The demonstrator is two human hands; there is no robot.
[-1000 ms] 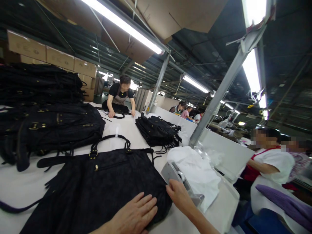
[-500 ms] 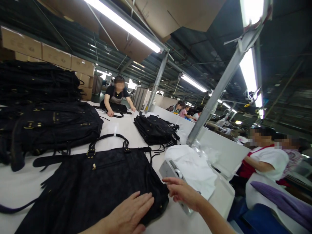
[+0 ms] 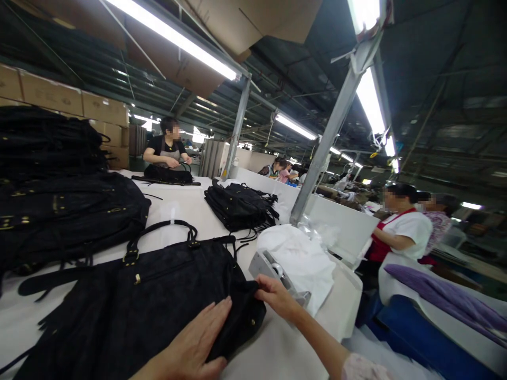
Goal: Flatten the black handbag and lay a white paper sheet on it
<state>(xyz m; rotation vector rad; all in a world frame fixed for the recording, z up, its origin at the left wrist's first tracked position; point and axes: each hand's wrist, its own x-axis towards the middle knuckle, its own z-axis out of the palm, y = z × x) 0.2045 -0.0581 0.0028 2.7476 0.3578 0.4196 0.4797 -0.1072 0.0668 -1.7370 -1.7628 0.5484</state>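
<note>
A large black handbag (image 3: 158,295) with two-buckle top handle and brass zip pull lies flat on the white table (image 3: 253,364) before me. My left hand (image 3: 194,338) rests on its lower right part, fingers stretched out flat. At the bag's right edge, my right hand (image 3: 275,295) pinches the black material between thumb and fingers. Just beyond the right hand stands a grey metal device (image 3: 273,269), partly over a white cloth or bag (image 3: 297,258). What the device is I cannot make out.
Stacked black bags (image 3: 71,211) fill the table's left side, with cardboard boxes (image 3: 51,95) behind. Another pile of black bags (image 3: 241,206) lies farther back. A co-worker (image 3: 168,148) stands at the far end. A metal post (image 3: 332,126) rises at the right edge, near a purple cloth (image 3: 443,295).
My right hand has closed from loosely spread fingers onto the bag's right edge. My left hand stays flat on the bag. The far co-worker has straightened up. The view has turned slightly right.
</note>
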